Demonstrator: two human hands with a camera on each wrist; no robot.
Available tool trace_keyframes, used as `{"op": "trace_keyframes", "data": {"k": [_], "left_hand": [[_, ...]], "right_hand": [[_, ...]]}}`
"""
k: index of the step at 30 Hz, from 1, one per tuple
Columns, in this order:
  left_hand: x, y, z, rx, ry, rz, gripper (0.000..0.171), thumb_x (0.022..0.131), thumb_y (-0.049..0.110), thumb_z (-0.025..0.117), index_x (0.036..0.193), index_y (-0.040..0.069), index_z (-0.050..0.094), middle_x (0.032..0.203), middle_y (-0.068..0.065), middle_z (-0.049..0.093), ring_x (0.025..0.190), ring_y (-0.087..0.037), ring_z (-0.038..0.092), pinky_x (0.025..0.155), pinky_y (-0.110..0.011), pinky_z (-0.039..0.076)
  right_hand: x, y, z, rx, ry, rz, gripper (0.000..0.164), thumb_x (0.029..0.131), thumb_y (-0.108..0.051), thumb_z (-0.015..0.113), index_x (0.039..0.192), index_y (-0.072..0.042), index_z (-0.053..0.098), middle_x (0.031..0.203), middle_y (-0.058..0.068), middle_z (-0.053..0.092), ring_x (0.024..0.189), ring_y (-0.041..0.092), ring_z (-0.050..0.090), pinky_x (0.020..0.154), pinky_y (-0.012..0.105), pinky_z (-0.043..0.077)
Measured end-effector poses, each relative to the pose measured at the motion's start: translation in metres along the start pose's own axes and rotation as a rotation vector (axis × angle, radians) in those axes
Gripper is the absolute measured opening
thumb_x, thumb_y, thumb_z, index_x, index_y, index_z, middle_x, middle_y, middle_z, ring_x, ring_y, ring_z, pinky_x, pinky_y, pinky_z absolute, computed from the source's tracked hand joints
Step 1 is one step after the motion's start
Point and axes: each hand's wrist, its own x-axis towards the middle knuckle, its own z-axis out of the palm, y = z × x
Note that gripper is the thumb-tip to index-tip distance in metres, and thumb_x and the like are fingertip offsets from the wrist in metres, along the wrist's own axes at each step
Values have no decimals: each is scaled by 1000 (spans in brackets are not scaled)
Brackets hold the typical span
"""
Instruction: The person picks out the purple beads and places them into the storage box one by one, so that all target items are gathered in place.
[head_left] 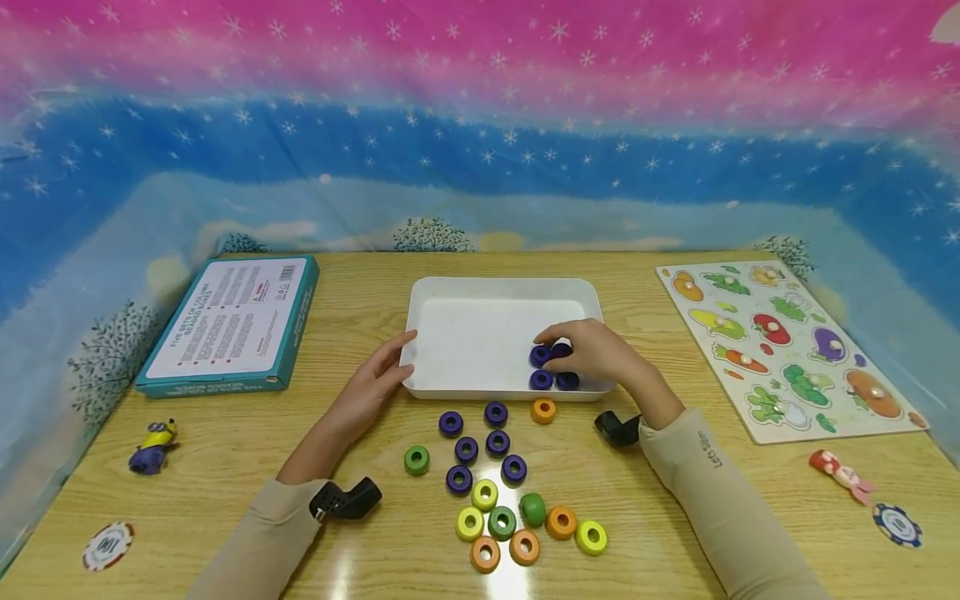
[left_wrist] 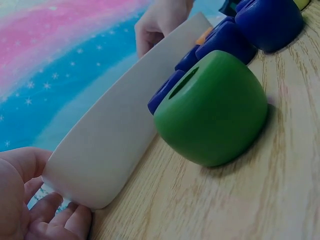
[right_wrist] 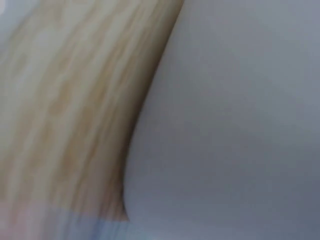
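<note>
Currently, your right hand (head_left: pixel 591 348) pinches a purple bead (head_left: pixel 561 351) between thumb and forefinger, three other purple beads (head_left: pixel 541 380) beside those fingertips inside the white tray (head_left: pixel 468 337). Your left hand (head_left: pixel 367 389) grips that tray's left end, thumb spread from its fingers. Nearer you than those fingers, loose beads (head_left: pixel 466 451) in purple, orange, green and yellow lie on the table (head_left: pixel 405 554). Well left of your left fingers sits a teal box (head_left: pixel 225 325); well right of your right fingers, a vegetable puzzle (head_left: pixel 783 358).

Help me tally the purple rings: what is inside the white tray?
Four purple rings show inside the white tray, some partly covered by the right hand. Anything fully beneath that hand cannot be seen.
</note>
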Motion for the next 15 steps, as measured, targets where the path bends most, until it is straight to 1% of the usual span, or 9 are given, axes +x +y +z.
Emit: {"op": "trace_keyframes", "data": {"k": [3, 5, 7, 9, 11, 13, 15], "left_hand": [[0, 0, 1, -3, -1, -3, 46, 90, 8, 38, 133, 9, 23, 139, -4, 7, 125, -12, 7, 98, -33, 15], [0, 0, 1, -1, 0, -4, 46, 90, 8, 38, 133, 9, 23, 139, -4, 7, 125, -12, 8, 98, -33, 15], [0, 1, 1, 6, 2, -9, 46, 90, 8, 39, 133, 10, 24, 139, -3, 8, 124, -12, 8, 98, -33, 16], [0, 1, 1, 10, 2, -8, 46, 90, 8, 38, 133, 10, 24, 139, -3, 8, 124, -13, 8, 98, -33, 16], [0, 0, 1, 11, 4, -8, 46, 90, 8, 38, 133, 11, 24, 139, -3, 8, 124, -13, 8, 98, -33, 16], [0, 0, 1, 7, 4, -7, 46, 90, 8, 38, 133, 10, 23, 139, -3, 7, 124, -13, 8, 98, -33, 16], [0, 0, 1, 4, 4, -5, 46, 90, 8, 38, 133, 10, 23, 139, -4, 7, 125, -13, 8, 98, -33, 16]], "right_hand": [[-4, 0, -5, 25, 6, 15, 40, 74, -25, 64, 111, -13, 56, 103, 2, 56, 67, 12, 50, 57, 28, 39], [-9, -2, -10, 40, 35, 12, 41, 74, -26, 64, 112, -13, 55, 102, 2, 57, 59, 12, 44, 51, 28, 36], [-14, -4, -16, 52, 73, -6, 41, 75, -28, 63, 112, -13, 55, 99, 2, 57, 53, 13, 39, 48, 28, 34], [-20, -9, -21, 63, 114, -48, 40, 75, -30, 63, 111, -14, 55, 96, 1, 58, 53, 12, 38, 46, 27, 33], [-25, -15, -24, 85, 140, -107, 39, 75, -31, 62, 110, -15, 56, 93, 1, 58, 51, 10, 38, 45, 26, 34], [-29, -22, -25, 119, 137, -173, 36, 75, -31, 62, 108, -17, 57, 90, -1, 58, 49, 8, 39, 45, 24, 34], [-31, -28, -22, 152, 101, -250, 35, 75, -31, 62, 106, -18, 57, 88, -3, 58, 48, 7, 38, 44, 23, 34]]}}
